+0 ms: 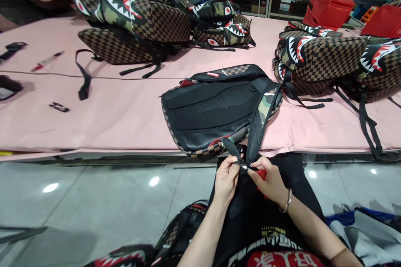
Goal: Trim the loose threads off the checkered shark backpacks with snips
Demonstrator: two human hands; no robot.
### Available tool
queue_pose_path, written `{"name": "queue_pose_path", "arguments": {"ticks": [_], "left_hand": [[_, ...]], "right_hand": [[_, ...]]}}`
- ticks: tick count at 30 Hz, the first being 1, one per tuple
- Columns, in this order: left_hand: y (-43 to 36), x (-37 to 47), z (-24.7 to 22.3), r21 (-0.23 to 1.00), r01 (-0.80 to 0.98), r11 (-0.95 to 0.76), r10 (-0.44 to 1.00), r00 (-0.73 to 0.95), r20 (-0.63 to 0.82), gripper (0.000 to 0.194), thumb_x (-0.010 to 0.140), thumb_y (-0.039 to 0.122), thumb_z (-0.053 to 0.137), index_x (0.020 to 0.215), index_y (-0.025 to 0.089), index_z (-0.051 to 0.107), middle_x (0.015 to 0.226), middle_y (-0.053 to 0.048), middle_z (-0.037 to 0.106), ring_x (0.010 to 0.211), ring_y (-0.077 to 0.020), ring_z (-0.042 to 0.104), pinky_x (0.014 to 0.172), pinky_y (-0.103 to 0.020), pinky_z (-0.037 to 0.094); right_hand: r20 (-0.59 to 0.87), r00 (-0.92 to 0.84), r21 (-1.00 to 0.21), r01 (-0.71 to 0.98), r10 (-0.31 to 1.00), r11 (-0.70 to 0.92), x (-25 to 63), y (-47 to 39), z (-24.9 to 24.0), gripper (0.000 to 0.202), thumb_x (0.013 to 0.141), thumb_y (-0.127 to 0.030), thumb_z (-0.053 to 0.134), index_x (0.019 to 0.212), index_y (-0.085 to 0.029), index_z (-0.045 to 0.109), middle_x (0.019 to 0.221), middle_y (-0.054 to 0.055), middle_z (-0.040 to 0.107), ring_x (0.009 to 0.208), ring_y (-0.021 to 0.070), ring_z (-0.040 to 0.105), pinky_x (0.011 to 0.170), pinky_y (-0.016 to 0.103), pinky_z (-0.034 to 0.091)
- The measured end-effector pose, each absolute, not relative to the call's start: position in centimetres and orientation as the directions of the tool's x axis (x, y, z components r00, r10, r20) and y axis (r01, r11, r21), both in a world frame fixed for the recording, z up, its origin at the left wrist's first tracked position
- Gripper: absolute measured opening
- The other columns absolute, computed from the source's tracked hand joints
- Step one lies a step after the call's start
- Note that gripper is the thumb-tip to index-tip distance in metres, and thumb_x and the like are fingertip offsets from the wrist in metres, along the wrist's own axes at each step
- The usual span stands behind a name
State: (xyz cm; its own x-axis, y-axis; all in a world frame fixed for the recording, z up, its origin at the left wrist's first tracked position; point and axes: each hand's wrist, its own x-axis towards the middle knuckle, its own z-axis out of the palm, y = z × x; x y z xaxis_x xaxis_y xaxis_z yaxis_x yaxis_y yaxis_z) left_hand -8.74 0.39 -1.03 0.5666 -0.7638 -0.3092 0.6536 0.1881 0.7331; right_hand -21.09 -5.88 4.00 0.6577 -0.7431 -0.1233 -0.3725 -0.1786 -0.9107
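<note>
Backpack (216, 110) lies back-panel up at the pink counter (125, 112) edge, its strap (261, 121) hanging toward the person so both hands can reach the end. Left hand (226, 179) pinches the strap tip; right hand (269, 181) pinches it too, grip also closed on something red. No label readable; shirt print illegible.

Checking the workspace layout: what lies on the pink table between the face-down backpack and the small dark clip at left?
Bare pink table between the backpack and clip, in the head view.
</note>
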Motion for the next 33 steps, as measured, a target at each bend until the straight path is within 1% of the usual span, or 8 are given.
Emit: {"name": "queue_pose_path", "arguments": {"ticks": [3, 9, 12, 15, 18, 22, 29, 33], "left_hand": [[0.4, -8.7, -0.1, 0.741, 0.654, 0.150, -0.757, 0.558, -0.339, 0.027, 0.056, 0.026, 0.076, 0.077, 0.017, 0.063, 0.086, -0.002, 0.063, 0.085, -0.0118, 0.057, 0.081, -0.021, 0.041], [0.4, -8.3, 2.6, 0.693, 0.720, 0.024, -0.736, 0.482, -0.476, 0.030, 0.053, 0.028, 0.077, 0.078, 0.013, 0.067, 0.082, -0.005, 0.065, 0.074, -0.0115, 0.057, 0.071, -0.019, 0.044], [0.5, -8.0, 3.4, 0.664, 0.747, -0.024, -0.721, 0.447, -0.529, 0.031, 0.050, 0.026, 0.078, 0.077, 0.012, 0.068, 0.078, -0.005, 0.065, 0.068, -0.0097, 0.056, 0.064, -0.017, 0.044], [0.6, -7.8, 3.9, 0.637, 0.769, -0.058, -0.715, 0.413, -0.564, 0.028, 0.053, 0.023, 0.077, 0.076, 0.011, 0.068, 0.077, -0.005, 0.065, 0.067, -0.0090, 0.056, 0.060, -0.016, 0.043], [0.5, -7.7, 4.1, 0.543, 0.837, -0.069, -0.720, 0.335, -0.608, 0.019, 0.059, 0.016, 0.072, 0.076, 0.010, 0.067, 0.080, -0.007, 0.065, 0.069, -0.0113, 0.058, 0.062, -0.020, 0.046], [0.1, -7.7, 3.7, 0.431, 0.900, -0.058, -0.711, 0.266, -0.651, 0.017, 0.064, 0.014, 0.067, 0.081, 0.010, 0.067, 0.085, -0.008, 0.065, 0.073, -0.0151, 0.060, 0.066, -0.027, 0.049], [-0.2, -8.6, 3.1, 0.535, 0.844, 0.043, -0.652, 0.429, -0.625, 0.026, 0.053, 0.020, 0.076, 0.074, 0.011, 0.066, 0.076, -0.004, 0.064, 0.066, -0.0103, 0.057, 0.058, -0.019, 0.044], [0.0, -9.0, 3.3, 0.581, 0.811, 0.070, -0.629, 0.488, -0.605, 0.031, 0.044, 0.022, 0.081, 0.069, 0.011, 0.066, 0.072, -0.001, 0.063, 0.065, -0.0070, 0.055, 0.059, -0.016, 0.042]], "right_hand": [[-0.059, 0.664, -0.904, -0.353, -0.746, -0.243, -21.1, -6.2, 4.2, 0.033, 0.077, -0.042, 0.046, 0.082, -0.011, 0.056, 0.069, -0.001, 0.052, 0.059, -0.0028, 0.040, 0.059, 0.009, 0.031], [-0.121, 0.537, -0.952, -0.301, -0.835, -0.056, -20.9, -6.6, 3.8, 0.036, 0.080, -0.044, 0.040, 0.090, -0.011, 0.051, 0.058, -0.004, 0.046, 0.052, -0.0024, 0.036, 0.053, 0.009, 0.031], [-0.042, 0.558, -0.945, -0.291, -0.829, -0.148, -20.1, -6.8, 3.9, 0.039, 0.078, -0.042, 0.045, 0.103, -0.013, 0.051, 0.064, -0.003, 0.051, 0.054, -0.0020, 0.040, 0.057, 0.009, 0.036], [0.024, 0.582, -0.922, -0.301, -0.813, -0.243, -19.0, -7.3, 3.9, 0.039, 0.071, -0.040, 0.055, 0.099, -0.014, 0.056, 0.085, 0.001, 0.060, 0.073, 0.0009, 0.053, 0.073, 0.012, 0.042], [-0.062, 0.608, -0.925, -0.333, -0.791, -0.183, -18.3, -8.0, 3.5, 0.032, 0.075, -0.039, 0.049, 0.091, -0.014, 0.059, 0.088, 0.001, 0.062, 0.081, 0.0024, 0.056, 0.078, 0.012, 0.043], [-0.135, 0.604, -0.921, -0.368, -0.785, -0.125, -18.3, -8.5, 3.4, 0.034, 0.075, -0.042, 0.049, 0.090, -0.014, 0.060, 0.084, 0.000, 0.062, 0.073, 0.0011, 0.055, 0.073, 0.012, 0.043], [-0.005, 0.566, -0.789, -0.508, -0.824, -0.345, -18.2, -7.4, 5.1, 0.031, 0.071, -0.045, 0.055, 0.082, -0.017, 0.062, 0.081, 0.000, 0.061, 0.076, 0.0029, 0.052, 0.071, 0.013, 0.038], [-0.111, 0.592, -0.828, -0.499, -0.798, -0.255, -17.6, -7.8, 4.9, 0.032, 0.068, -0.044, 0.058, 0.084, -0.018, 0.063, 0.083, 0.000, 0.062, 0.075, 0.0030, 0.052, 0.069, 0.013, 0.038]]}}
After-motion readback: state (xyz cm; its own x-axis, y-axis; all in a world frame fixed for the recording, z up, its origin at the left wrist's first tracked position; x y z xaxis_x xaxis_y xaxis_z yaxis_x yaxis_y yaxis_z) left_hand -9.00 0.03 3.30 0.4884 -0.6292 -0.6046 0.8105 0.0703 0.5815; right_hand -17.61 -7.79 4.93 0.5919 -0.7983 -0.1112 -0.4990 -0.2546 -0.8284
